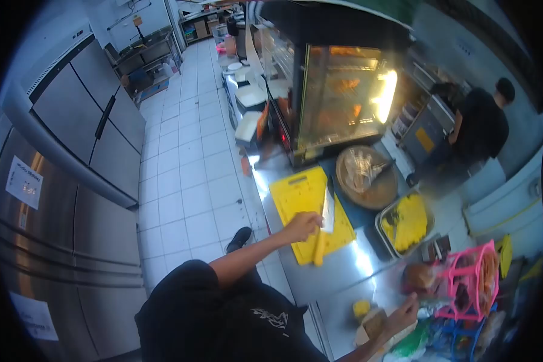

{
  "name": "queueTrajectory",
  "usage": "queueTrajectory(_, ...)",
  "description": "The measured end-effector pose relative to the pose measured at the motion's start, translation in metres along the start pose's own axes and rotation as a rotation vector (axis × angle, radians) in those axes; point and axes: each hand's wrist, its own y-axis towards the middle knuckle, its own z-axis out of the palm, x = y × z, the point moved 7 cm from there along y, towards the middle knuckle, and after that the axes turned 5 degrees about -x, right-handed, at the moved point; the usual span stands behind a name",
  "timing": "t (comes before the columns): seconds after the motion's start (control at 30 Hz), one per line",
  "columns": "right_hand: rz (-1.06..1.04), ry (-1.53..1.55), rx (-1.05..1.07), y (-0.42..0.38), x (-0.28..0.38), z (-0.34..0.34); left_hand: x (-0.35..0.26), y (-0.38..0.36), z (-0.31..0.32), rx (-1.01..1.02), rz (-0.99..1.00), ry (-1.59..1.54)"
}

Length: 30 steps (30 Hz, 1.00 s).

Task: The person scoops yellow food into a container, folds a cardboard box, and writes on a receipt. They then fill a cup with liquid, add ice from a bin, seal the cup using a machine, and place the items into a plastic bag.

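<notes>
My left hand [306,227] is closed, its fingertips at the blade of a yellow-handled knife [320,246]. The knife lies along a yellow cutting board [298,208] dotted with small brown bits. To the lower right, my right hand [402,315] is closed in a pinch beside a pink plastic basket [489,280]. I cannot tell what its fingers hold. A clear crinkled plastic wrapper [431,306] shows just past the fingertips, and a brown rounded item [419,276] sits above them. Under the right wrist are a light-coloured container [377,326] and a small yellow item [361,309].
A lit glass-fronted warming cabinet [344,96] stands behind the board. Beside it are a round wooden block [368,196] with a plastic bag and a metal tray [380,232] of yellow food. One person [479,123] works at right. Steel refrigerators [72,108] line the left.
</notes>
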Motion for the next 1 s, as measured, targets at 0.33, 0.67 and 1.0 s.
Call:
queueTrajectory(0.33, -0.118, 0.317, 0.653, -0.143, 0.343, 0.364, -0.093, 0.160, -0.374, -0.186, 0.235, 0.026)
queueTrajectory(0.67, -0.687, 0.256, 0.073, -0.119, 0.631, 0.419, 0.014, 0.188, -0.474, -0.129, 0.177, -0.404)
queueTrajectory(1.0, -0.454, 0.507, 0.237, -0.045, 0.650, 0.512, 0.072, 0.155, -0.475, 0.212, -0.207, -0.262)
